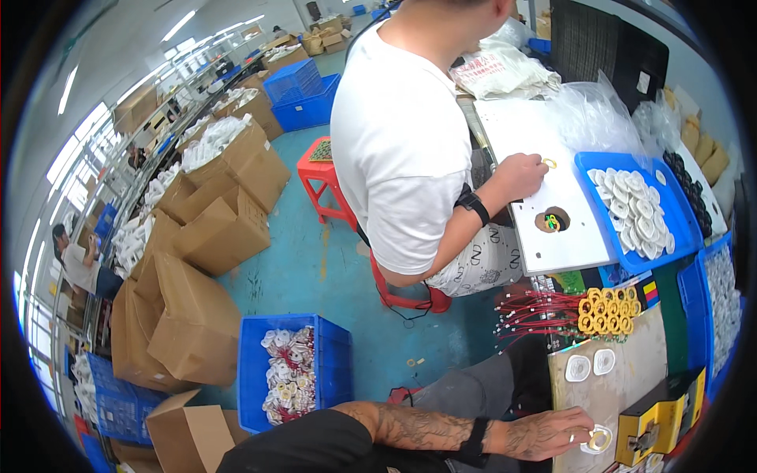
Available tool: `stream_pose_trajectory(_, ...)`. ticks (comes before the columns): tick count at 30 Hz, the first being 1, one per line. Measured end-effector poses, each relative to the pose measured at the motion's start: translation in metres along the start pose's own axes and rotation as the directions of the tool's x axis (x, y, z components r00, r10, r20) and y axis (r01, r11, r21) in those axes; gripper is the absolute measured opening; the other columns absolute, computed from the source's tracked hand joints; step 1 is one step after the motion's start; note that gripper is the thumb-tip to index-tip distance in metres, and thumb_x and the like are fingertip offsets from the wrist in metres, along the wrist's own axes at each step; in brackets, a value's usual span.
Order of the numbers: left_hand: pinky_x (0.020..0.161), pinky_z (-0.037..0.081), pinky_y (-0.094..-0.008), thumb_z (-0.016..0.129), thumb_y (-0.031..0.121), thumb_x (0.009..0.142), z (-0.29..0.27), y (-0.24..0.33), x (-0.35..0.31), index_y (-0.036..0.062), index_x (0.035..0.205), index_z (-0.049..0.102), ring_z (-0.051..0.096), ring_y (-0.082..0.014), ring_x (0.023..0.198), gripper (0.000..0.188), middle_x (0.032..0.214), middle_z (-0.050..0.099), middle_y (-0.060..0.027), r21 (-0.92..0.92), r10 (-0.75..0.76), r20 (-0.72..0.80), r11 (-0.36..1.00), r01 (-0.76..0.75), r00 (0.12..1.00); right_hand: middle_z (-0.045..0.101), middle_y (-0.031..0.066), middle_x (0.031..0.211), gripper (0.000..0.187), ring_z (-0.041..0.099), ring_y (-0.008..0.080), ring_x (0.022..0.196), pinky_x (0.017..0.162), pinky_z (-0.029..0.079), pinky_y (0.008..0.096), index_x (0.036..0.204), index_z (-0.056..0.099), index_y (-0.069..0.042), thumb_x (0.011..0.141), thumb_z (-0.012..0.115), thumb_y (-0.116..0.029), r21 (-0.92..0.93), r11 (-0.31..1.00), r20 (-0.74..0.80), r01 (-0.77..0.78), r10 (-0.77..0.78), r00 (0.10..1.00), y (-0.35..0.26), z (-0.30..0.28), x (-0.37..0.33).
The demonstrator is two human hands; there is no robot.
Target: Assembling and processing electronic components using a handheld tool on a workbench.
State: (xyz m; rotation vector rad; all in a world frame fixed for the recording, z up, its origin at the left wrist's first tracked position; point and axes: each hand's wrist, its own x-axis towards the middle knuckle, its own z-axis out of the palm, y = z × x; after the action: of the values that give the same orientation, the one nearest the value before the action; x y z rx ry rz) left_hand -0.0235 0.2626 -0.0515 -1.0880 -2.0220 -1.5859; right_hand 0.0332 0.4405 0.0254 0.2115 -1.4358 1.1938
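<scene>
Closest to the camera, your black sleeve (300, 436) fills part of the lower edge, and your forearm (414, 428) reaches rightward from it to the table (568, 398). At its end your left hand (546, 436), back upward, meets a white piece (597, 444) that carries a yellow ring (606, 438) and lies just left of a yellow fixture (648, 432). Your grip is narrow, fingertips together at the piece's left edge; whether they pinch it or merely steady it cannot be told. Your right hand is out of view.

Probably the piece lies flat so the table backs it under your fingers. It looks nearly round, with no clear long axis, and its ringed face points up. Two more white pieces (578, 368) lie flat and side by side farther up, likely spaced for easy picking. Past them, yellow rings (607, 311) sit in close rows, their red leads (540, 307) all trailing left, presumably to avoid tangles; these bundles have a long axis running left to right.
</scene>
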Motion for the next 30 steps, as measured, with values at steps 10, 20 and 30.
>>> stream_pose_trajectory(10,0.100,0.054,-0.0417,0.062,0.011,0.099,-0.007,0.037,-0.020,-0.0027,0.116,0.064,0.064,-0.0333,0.113,0.022,0.118,0.064,-0.0181,-0.096,-0.040,-0.067,0.995,0.033,0.997,0.065,0.0328,0.125,0.047,0.067,0.0400,0.102,0.085,0.057,0.0453,0.148,0.053,0.008,0.116,0.042,-0.024,-0.839,0.515,0.314,-0.177,0.723,0.615,-0.060,-0.019,-0.053)
stream_pose_trajectory(20,0.099,0.057,-0.0368,0.068,0.013,0.102,-0.039,0.059,-0.002,-0.0002,0.118,0.069,0.071,-0.0299,0.111,0.021,0.117,0.072,-0.0152,0.265,0.129,0.117,0.951,-0.157,0.985,0.068,0.0220,0.114,0.042,0.067,0.0294,0.094,0.082,0.055,0.0417,0.126,0.065,0.006,0.110,0.054,-0.032,-0.623,0.776,0.201,-0.094,0.275,0.940,-0.053,-0.049,-0.035)
stream_pose_trajectory(30,0.097,0.055,-0.0337,0.068,-0.004,0.092,-0.057,0.043,0.017,-0.0042,0.125,0.067,0.070,-0.0208,0.108,0.032,0.121,0.073,-0.0157,-0.230,-0.491,0.027,0.845,0.483,0.871,0.073,0.0037,0.100,0.038,0.061,0.0084,0.079,0.067,0.048,0.0240,0.137,0.061,0.004,0.108,0.065,-0.021,-0.604,0.617,-0.211,-0.504,0.486,0.848,0.001,-0.175,0.158)
